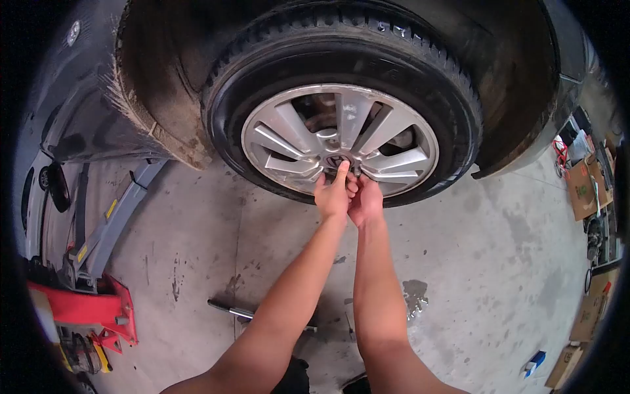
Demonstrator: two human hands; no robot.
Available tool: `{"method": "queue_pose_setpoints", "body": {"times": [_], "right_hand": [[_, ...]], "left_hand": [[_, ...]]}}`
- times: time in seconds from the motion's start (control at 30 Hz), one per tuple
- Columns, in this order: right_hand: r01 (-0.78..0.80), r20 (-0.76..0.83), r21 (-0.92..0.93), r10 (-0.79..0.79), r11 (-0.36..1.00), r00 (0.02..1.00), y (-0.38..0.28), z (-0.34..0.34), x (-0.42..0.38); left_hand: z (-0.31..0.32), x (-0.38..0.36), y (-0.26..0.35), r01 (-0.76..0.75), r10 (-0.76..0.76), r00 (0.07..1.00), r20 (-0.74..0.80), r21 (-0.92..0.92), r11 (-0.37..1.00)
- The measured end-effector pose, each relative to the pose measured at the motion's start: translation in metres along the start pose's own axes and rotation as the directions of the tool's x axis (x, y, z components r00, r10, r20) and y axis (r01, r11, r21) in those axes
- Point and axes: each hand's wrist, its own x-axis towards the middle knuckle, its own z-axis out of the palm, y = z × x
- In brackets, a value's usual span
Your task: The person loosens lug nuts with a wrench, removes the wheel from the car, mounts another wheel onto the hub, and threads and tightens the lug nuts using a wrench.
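Wheel (pixel 353 118) sits within the wheel arch (pixel 518 85) of a dark car, outer face toward the wearer; black tyre (pixel 344 69), silver multi-spoke rim, center cap (pixel 338 161) with an H badge. Both bare hands at the lower part of the hub, just below the cap, close together. Left hand (pixel 333 197): thumb extended upward at the cap's lower edge, fingers bent toward the hub. Right hand (pixel 367 199): fingers curled in, beside the left. Cannot tell whether either grasps a small part; fingertips largely hidden. Concrete floor (pixel 472 262) below. On it, a bar-shaped tool (pixel 241 313) with a black grip, partly behind the left forearm; small shiny metal pieces (pixel 419 308) by a dark patch, to the right of the right forearm. Left side: grey metal arm (pixel 125 213) with yellow labels, red stand (pixel 82 306) near its lower end. Right edge: cardboard box (pixel 585 188); lower right, small blue-and-white box (pixel 535 363).
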Motion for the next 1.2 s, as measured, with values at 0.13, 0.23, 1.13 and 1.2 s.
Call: {"method": "queue_pose_setpoints", "body": {"times": [0.13, 0.23, 1.13, 1.2], "right_hand": [[0.063, -0.169, -0.075, -0.075, 0.995, 0.983, 0.003, 0.008, -0.002], [0.098, -0.28, -0.085, -0.118, 0.992, 0.953, 0.004, 0.008, -0.002], [0.336, -0.142, -0.437, -0.434, 0.834, 0.89, 0.022, -0.001, 0.005], [0.289, -0.051, -0.395, -0.335, 0.872, 0.941, 0.015, -0.001, 0.0]], "left_hand": [[0.008, 0.003, -0.014, -0.102, 0.105, 0.978, -0.18, 0.026, 0.994], [0.008, 0.004, -0.017, -0.091, 0.088, 0.97, -0.225, -0.004, 0.996], [0.006, 0.03, -0.04, -0.186, 0.164, 0.964, -0.207, -0.091, 0.978], [0.005, 0.028, -0.035, -0.167, 0.147, 0.969, -0.196, -0.087, 0.982]]}}
